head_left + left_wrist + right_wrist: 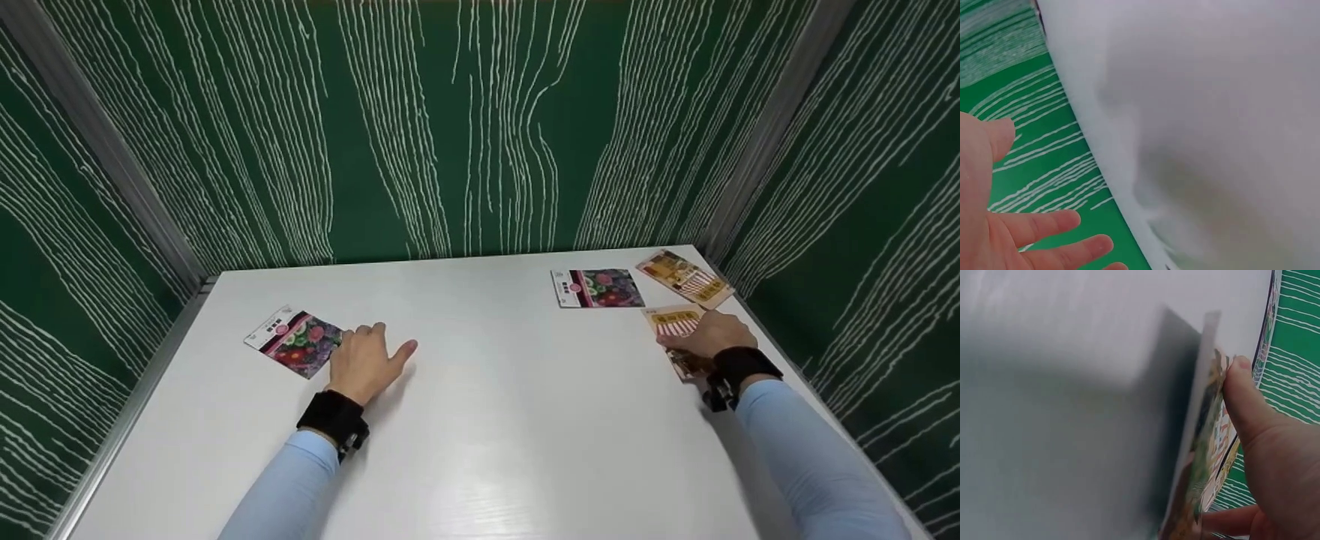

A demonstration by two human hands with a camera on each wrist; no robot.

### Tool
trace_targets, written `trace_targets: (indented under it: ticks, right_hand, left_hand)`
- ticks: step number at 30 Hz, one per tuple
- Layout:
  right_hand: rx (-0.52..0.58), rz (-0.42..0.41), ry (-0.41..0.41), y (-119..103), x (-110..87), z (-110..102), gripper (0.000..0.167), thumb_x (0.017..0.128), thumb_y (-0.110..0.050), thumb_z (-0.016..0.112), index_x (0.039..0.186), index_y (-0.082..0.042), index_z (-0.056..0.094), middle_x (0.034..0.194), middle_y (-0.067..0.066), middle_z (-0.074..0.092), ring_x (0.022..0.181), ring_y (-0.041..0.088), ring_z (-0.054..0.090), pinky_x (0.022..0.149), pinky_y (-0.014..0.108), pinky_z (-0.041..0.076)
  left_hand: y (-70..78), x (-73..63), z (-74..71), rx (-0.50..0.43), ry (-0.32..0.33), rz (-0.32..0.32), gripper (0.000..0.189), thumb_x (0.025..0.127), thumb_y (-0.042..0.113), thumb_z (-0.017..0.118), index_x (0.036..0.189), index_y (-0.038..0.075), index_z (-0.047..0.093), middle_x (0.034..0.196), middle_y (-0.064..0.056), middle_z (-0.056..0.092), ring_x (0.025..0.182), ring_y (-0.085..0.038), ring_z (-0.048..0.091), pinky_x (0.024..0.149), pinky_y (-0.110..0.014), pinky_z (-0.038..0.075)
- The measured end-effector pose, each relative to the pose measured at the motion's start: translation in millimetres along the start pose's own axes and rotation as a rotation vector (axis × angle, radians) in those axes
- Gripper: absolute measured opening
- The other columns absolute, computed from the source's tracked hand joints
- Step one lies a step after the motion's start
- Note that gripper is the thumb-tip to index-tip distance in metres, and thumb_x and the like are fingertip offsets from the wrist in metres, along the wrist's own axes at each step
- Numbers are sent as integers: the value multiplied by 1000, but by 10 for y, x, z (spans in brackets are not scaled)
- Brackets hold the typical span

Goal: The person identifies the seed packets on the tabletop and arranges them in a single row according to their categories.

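On the left side of the white table lies a flower-print packet point(304, 345), turned at a slant. My left hand point(364, 364) is just right of it, fingers loosely spread, the fingertips overlapping its right edge in the head view. That hand point(1033, 219) holds nothing in the left wrist view. At the right side, my right hand point(709, 337) grips a yellow packet point(671, 322) with red-and-white stripes, covering its right part. In the right wrist view the thumb point(1247, 396) presses on the printed face of this packet point(1207, 439), seen nearly edge-on.
Behind the right hand lie a second flower-print packet point(604, 289) and another yellow packet point(686, 277) near the table's back right corner. Green panels point(480, 135) with white wavy lines enclose the white table point(480, 420) at the back and sides, between grey metal posts.
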State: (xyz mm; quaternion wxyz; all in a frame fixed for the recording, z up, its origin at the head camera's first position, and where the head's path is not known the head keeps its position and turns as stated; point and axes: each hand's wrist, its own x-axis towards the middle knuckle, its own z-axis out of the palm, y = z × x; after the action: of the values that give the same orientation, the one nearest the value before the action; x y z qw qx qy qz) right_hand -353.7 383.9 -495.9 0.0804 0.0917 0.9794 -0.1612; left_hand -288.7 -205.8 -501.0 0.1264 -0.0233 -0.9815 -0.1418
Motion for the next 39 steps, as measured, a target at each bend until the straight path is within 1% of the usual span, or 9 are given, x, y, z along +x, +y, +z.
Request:
trace_targets:
  ticks: [2, 5, 9, 13, 19, 26, 32, 36, 39]
  right_hand:
    - [9, 8, -4, -9, -46, -15, 115, 90, -74, 80, 147, 21, 51, 120, 41, 70, 87, 40, 61, 66, 40, 50]
    - [-1, 20, 11, -60, -82, -27, 117, 89, -75, 81, 145, 23, 50, 107, 36, 70, 85, 39, 61, 66, 40, 49]
    - [-19, 16, 59, -60, 12, -6, 121, 84, -78, 84, 143, 22, 51, 92, 26, 65, 81, 38, 59, 63, 39, 47]
    - [-28, 9, 104, -25, 64, -2, 120, 80, -78, 88, 138, 21, 52, 92, 27, 63, 81, 39, 59, 62, 41, 47]
    - [34, 31, 109, -28, 65, 10, 119, 78, -72, 93, 140, 19, 50, 103, 31, 66, 84, 38, 60, 62, 41, 48]
    - [103, 45, 75, -108, 47, -44, 116, 81, -64, 95, 147, 19, 47, 112, 32, 67, 88, 38, 61, 66, 40, 50]
    - [234, 86, 32, -140, 35, -146, 100, 90, -48, 91, 153, 14, 45, 133, 36, 62, 104, 43, 65, 67, 37, 58]
    - [306, 110, 38, -185, 20, -185, 89, 96, -37, 86, 156, 14, 46, 140, 38, 61, 106, 43, 69, 62, 35, 63]
    - [323, 120, 39, -200, 11, -194, 83, 98, -33, 84, 155, 15, 48, 142, 38, 62, 106, 42, 70, 62, 35, 64]
  left_hand:
    - [-3, 12, -21, -13, -12, -8, 79, 105, 65, 68, 141, -6, 71, 130, -32, 76, 118, -54, 71, 97, -66, 62]
    - [-5, 29, -45, -17, -11, -11, 78, 104, 63, 70, 141, -6, 71, 129, -32, 77, 119, -54, 72, 97, -66, 62]
    - [3, 40, -40, -10, -24, -11, 76, 102, 59, 73, 142, -6, 71, 130, -33, 77, 121, -55, 71, 99, -66, 62]
    - [27, 46, -29, -16, -59, -15, 76, 102, 57, 74, 145, -6, 69, 133, -33, 76, 123, -57, 70, 102, -67, 60]
    - [34, 54, -33, -22, -60, -23, 77, 103, 57, 74, 148, -5, 67, 136, -33, 75, 126, -56, 69, 105, -66, 59]
    - [17, 43, -36, -26, -21, 19, 71, 100, 50, 80, 141, -7, 71, 126, -34, 78, 116, -56, 73, 96, -65, 63]
    - [-22, 39, -54, -61, -54, -4, 70, 101, 47, 80, 144, -6, 69, 129, -33, 77, 119, -55, 74, 103, -64, 61]
    - [-55, 38, -66, -72, -58, -20, 68, 101, 45, 81, 143, -7, 69, 125, -33, 78, 116, -54, 75, 101, -63, 62]
    - [-57, 30, -68, -72, -63, -23, 67, 100, 44, 81, 143, -7, 69, 124, -33, 78, 115, -54, 75, 99, -63, 62]
